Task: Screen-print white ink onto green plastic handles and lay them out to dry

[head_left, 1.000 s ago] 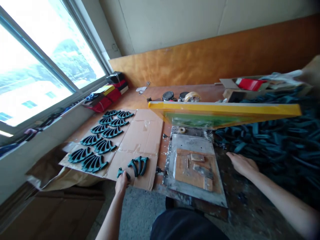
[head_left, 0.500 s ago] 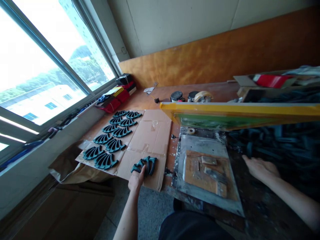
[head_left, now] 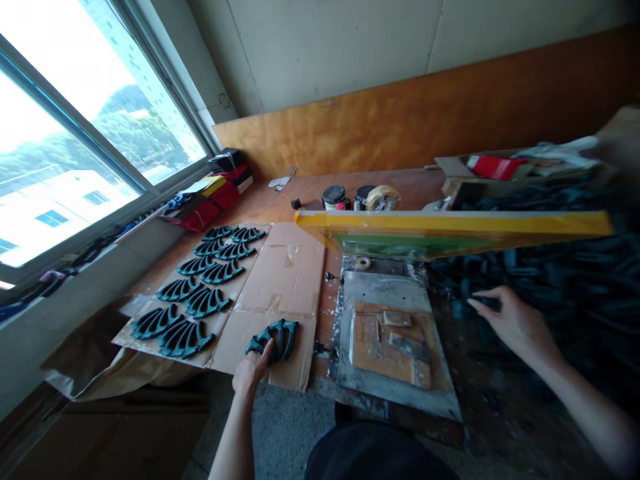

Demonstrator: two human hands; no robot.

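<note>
Several dark green curved parts [head_left: 285, 337] lie fanned on the front of a cardboard sheet [head_left: 280, 280]. My left hand [head_left: 251, 368] is closed on the left end of this small group, thumb on top. At the right, my right hand [head_left: 510, 317] pinches a small dark part [head_left: 489, 303] between thumb and fingers, over the edge of a big heap of similar dark parts [head_left: 540, 273]. Rows of the same curved parts [head_left: 207, 300] lie overlapped in fans on the sheet's left half.
Between my hands, a metal plate [head_left: 345, 373] bears a wooden board [head_left: 367, 353] with small blocks. Above its back edge stands a yellow-taped frame [head_left: 450, 223]. Behind are jars [head_left: 334, 197] and a tape roll [head_left: 384, 199]. Red bundles [head_left: 200, 213] lie by the window.
My right hand has risen slightly off the heap and its fingers have closed on a small dark part. My left hand stays on its group. The whole view has shifted somewhat.
</note>
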